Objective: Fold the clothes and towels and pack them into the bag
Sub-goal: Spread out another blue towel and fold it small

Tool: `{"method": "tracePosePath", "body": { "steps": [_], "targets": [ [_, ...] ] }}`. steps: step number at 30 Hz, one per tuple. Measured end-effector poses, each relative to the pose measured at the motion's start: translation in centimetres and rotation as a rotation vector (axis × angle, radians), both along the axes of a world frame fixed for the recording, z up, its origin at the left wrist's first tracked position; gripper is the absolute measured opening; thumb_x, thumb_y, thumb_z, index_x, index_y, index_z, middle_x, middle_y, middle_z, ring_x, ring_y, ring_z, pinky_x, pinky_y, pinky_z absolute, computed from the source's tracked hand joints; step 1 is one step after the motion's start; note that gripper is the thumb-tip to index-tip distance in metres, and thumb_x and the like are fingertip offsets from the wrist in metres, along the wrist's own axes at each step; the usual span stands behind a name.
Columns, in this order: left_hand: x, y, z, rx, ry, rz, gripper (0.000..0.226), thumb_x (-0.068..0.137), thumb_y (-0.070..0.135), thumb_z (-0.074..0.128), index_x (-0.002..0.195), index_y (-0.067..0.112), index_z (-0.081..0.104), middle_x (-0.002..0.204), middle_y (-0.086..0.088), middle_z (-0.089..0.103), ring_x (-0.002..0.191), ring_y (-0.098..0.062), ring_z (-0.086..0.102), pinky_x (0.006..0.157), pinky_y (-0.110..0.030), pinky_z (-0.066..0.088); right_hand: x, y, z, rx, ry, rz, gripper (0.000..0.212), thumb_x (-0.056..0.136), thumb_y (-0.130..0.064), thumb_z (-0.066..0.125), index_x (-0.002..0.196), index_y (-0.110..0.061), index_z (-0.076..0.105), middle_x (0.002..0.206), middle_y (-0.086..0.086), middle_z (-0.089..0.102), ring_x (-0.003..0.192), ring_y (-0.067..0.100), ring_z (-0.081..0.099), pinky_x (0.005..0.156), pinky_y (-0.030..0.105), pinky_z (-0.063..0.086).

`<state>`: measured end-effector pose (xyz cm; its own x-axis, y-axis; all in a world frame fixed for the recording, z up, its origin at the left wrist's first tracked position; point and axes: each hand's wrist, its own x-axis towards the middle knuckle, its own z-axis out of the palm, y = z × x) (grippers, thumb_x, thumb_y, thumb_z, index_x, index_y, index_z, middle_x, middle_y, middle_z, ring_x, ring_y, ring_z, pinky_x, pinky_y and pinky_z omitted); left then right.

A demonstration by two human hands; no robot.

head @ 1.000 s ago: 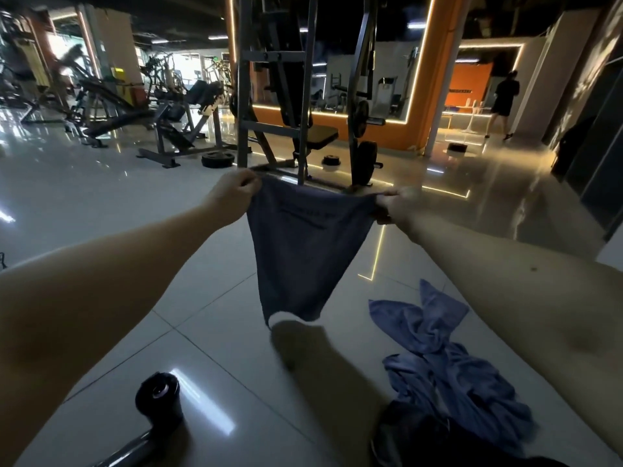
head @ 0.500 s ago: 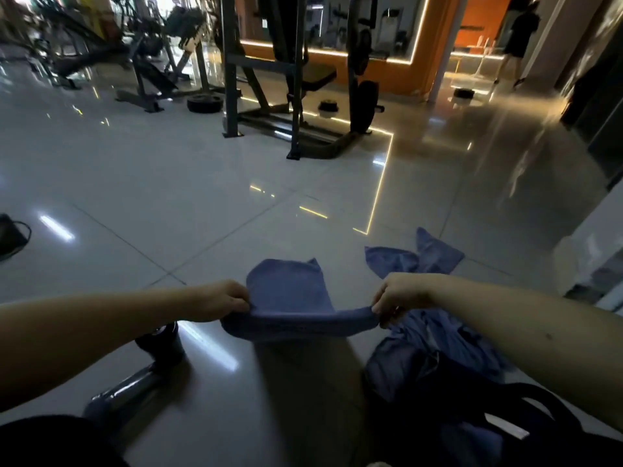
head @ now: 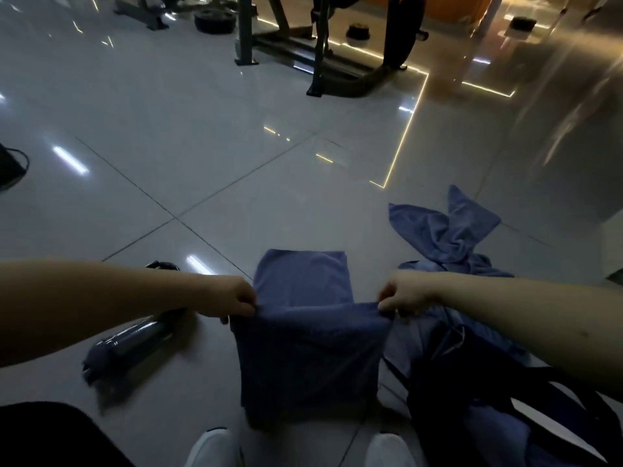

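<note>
I hold a blue towel point(head: 308, 345) over the tiled floor, low in the middle of the view. My left hand point(head: 232, 298) pinches its left corner and my right hand point(head: 401, 294) pinches its right corner. The near half hangs down from my hands toward my shoes; the far half lies flat on the floor beyond them. A crumpled heap of blue clothes point(head: 451, 237) lies on the floor to the right. A dark bag point(head: 472, 392) with straps sits at the lower right, under my right forearm.
A dark bottle point(head: 131, 342) lies on its side on the floor under my left forearm. My white shoes point(head: 212, 449) show at the bottom edge. A weight rack point(head: 320, 62) and other gym machines stand on the far floor. A dark object point(head: 10, 166) lies at the left edge.
My hands came down from chest height with the towel; its far half now lies flat on the floor and the near half hangs from my hands. The view has tilted down.
</note>
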<state>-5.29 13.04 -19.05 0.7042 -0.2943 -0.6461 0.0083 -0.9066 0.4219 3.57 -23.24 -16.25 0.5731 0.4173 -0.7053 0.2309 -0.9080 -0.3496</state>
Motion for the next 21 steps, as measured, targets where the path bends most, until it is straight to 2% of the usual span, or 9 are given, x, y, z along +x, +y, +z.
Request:
{"method": "tracePosePath", "body": {
  "steps": [3, 6, 9, 12, 15, 17, 18, 20, 21],
  "targets": [
    [3.2, 1.9, -2.4, 0.017, -0.024, 0.018, 0.016, 0.096, 0.027, 0.056, 0.091, 0.016, 0.068, 0.085, -0.004, 0.074, 0.070, -0.017, 0.071, 0.070, -0.029, 0.059, 3.0, 0.8, -2.4, 0.025, -0.075, 0.001, 0.019, 0.097, -0.021, 0.059, 0.082, -0.017, 0.070, 0.057, -0.001, 0.063, 0.048, 0.015, 0.061, 0.050, 0.024, 0.049],
    [6.7, 3.3, -4.7, 0.009, -0.081, 0.042, 0.016, 0.094, 0.024, 0.056, 0.082, 0.022, 0.066, 0.071, 0.000, 0.073, 0.063, -0.015, 0.066, 0.068, -0.031, 0.055, 6.5, 1.6, -5.6, 0.062, -0.127, -0.049, 0.020, 0.098, -0.024, 0.057, 0.093, -0.013, 0.072, 0.058, 0.004, 0.063, 0.045, 0.015, 0.058, 0.052, 0.027, 0.048],
    [10.4, 4.1, -7.1, 0.028, -0.140, 0.081, 0.016, 0.095, 0.022, 0.056, 0.081, 0.024, 0.064, 0.066, 0.003, 0.071, 0.062, -0.012, 0.066, 0.068, -0.029, 0.054, 10.4, 2.7, -8.9, 0.097, -0.161, -0.101, 0.022, 0.100, -0.024, 0.054, 0.095, -0.011, 0.071, 0.063, 0.007, 0.063, 0.052, 0.017, 0.058, 0.055, 0.028, 0.047],
    [14.1, 4.6, -10.3, 0.068, -0.221, 0.164, 0.015, 0.094, 0.027, 0.055, 0.085, 0.021, 0.066, 0.071, 0.003, 0.070, 0.067, -0.013, 0.067, 0.072, -0.034, 0.057, 14.3, 4.1, -12.3, 0.147, -0.212, -0.175, 0.023, 0.101, -0.021, 0.053, 0.088, -0.010, 0.068, 0.068, 0.009, 0.065, 0.061, 0.020, 0.059, 0.054, 0.024, 0.043],
    [16.9, 4.7, -13.4, 0.135, -0.285, 0.231, 0.015, 0.091, 0.028, 0.054, 0.088, 0.019, 0.066, 0.087, -0.001, 0.067, 0.081, -0.021, 0.063, 0.079, -0.038, 0.055, 17.0, 5.5, -15.7, 0.168, -0.283, -0.185, 0.025, 0.099, -0.018, 0.054, 0.077, -0.019, 0.066, 0.078, 0.002, 0.066, 0.078, 0.023, 0.057, 0.058, 0.023, 0.038],
    [18.0, 4.7, -15.5, 0.134, -0.320, 0.310, 0.016, 0.086, 0.028, 0.056, 0.089, 0.017, 0.068, 0.093, -0.003, 0.063, 0.089, -0.025, 0.061, 0.082, -0.039, 0.054, 18.1, 6.5, -17.6, 0.201, -0.339, -0.200, 0.022, 0.098, -0.015, 0.057, 0.086, -0.014, 0.075, 0.097, 0.005, 0.070, 0.092, 0.024, 0.059, 0.069, 0.023, 0.039],
    [18.3, 4.7, -16.5, 0.108, -0.324, 0.364, 0.018, 0.081, 0.031, 0.056, 0.085, 0.018, 0.067, 0.095, -0.003, 0.060, 0.091, -0.027, 0.060, 0.084, -0.040, 0.053, 18.4, 7.0, -18.7, 0.232, -0.360, -0.215, 0.020, 0.096, -0.012, 0.059, 0.094, -0.008, 0.078, 0.110, 0.011, 0.069, 0.103, 0.027, 0.060, 0.080, 0.025, 0.041],
    [18.6, 4.5, -18.3, 0.059, -0.331, 0.387, 0.026, 0.069, 0.042, 0.048, 0.076, 0.021, 0.062, 0.103, -0.004, 0.058, 0.101, -0.030, 0.058, 0.090, -0.040, 0.050, 19.0, 7.8, -20.7, 0.229, -0.381, -0.206, 0.019, 0.094, -0.010, 0.061, 0.101, -0.005, 0.078, 0.132, 0.019, 0.060, 0.125, 0.032, 0.053, 0.101, 0.026, 0.036],
    [18.8, 4.3, -19.1, 0.057, -0.304, 0.342, 0.028, 0.067, 0.043, 0.047, 0.077, 0.020, 0.061, 0.115, -0.006, 0.058, 0.113, -0.033, 0.054, 0.096, -0.039, 0.047, 19.3, 8.0, -21.6, 0.202, -0.379, -0.203, 0.018, 0.094, -0.012, 0.062, 0.103, -0.007, 0.078, 0.142, 0.019, 0.053, 0.132, 0.033, 0.047, 0.108, 0.029, 0.033]
  ]
}}
